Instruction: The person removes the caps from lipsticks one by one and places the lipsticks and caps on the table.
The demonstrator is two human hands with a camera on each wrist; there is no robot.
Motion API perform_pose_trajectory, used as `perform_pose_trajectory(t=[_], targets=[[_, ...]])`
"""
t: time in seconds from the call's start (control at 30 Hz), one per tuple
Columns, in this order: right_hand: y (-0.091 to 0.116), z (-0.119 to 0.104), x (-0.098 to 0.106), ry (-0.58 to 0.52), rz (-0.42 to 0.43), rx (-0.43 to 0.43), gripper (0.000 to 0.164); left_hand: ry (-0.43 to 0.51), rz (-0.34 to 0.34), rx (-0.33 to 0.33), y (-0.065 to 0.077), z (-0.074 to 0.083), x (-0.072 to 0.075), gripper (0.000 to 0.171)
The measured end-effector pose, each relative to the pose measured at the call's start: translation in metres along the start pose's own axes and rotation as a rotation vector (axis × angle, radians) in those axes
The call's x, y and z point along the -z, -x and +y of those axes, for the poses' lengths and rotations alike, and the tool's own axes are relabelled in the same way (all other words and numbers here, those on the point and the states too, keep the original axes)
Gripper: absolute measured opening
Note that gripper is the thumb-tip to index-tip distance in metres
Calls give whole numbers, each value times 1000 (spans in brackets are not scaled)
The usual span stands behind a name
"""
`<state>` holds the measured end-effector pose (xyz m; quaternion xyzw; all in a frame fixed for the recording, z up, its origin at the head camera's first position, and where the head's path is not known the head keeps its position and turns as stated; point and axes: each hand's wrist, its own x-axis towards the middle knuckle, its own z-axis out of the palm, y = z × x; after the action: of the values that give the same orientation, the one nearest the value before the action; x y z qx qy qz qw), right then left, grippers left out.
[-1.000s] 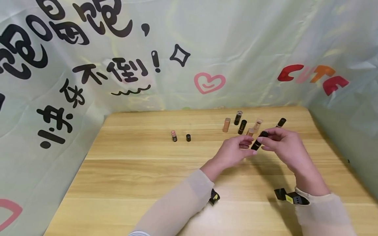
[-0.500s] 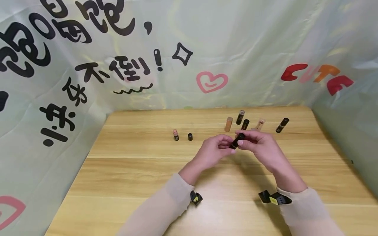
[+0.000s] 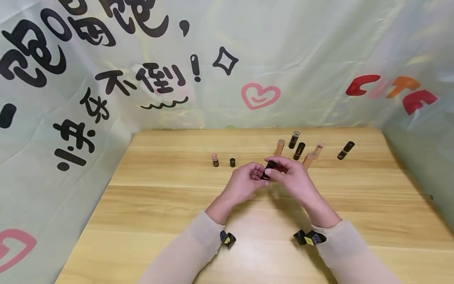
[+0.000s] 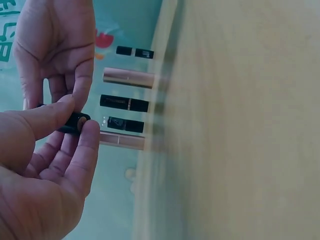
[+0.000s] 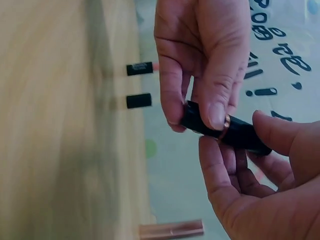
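head view: we see the black tube (image 3: 268, 169) held above the surface (image 3: 152, 225), between the left hand (image 3: 244, 181) and the right hand (image 3: 291, 175); the fingers of both pinch it, left on the lower part, right on the upper, and the tube leans. beyond the left hand we note a pink-topped lipstick (image 3: 215, 159) and, near it, a short black cap (image 3: 232, 162), both upright. beyond the right hand we log a copper tube (image 3: 280, 147), a clear-topped tube (image 3: 294, 140), a second black tube (image 3: 299, 151), a clear-capped pink tube (image 3: 318, 150) and a rose-gold tube (image 3: 308, 160), with a silver-banded black tube (image 3: 345, 150) apart at the far right. a pale backdrop (image 3: 301, 51) with lettering rises behind the surface. left wrist view: we find the left thumb and fingers closed narrowly on the black tube, one rounded end showing; the right hand meets it from the other side. five tubes stand in a row past the hands. right wrist view: we read a gold ring around the black tube, the left thumb pressed beside it, the right fingers curled about the other part; the pink-topped lipstick and black cap stand off to one side.
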<state>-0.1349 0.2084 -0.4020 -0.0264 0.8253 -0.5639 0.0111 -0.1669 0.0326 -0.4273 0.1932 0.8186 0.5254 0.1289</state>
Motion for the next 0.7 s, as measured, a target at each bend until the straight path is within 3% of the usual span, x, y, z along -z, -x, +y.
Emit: perform_pose_trajectory(t=[0.23,0.5,0.7], targets=[[-4,2,-16,47,25,-20,34,-19,41,16,4,-7,4,24],[-4,0,-26,46,-3,44,33,-9,61,14,8,-15,11,24],[-2,-3,-33,143,24,107,28,-23,64,-20,10,-21,15,20]])
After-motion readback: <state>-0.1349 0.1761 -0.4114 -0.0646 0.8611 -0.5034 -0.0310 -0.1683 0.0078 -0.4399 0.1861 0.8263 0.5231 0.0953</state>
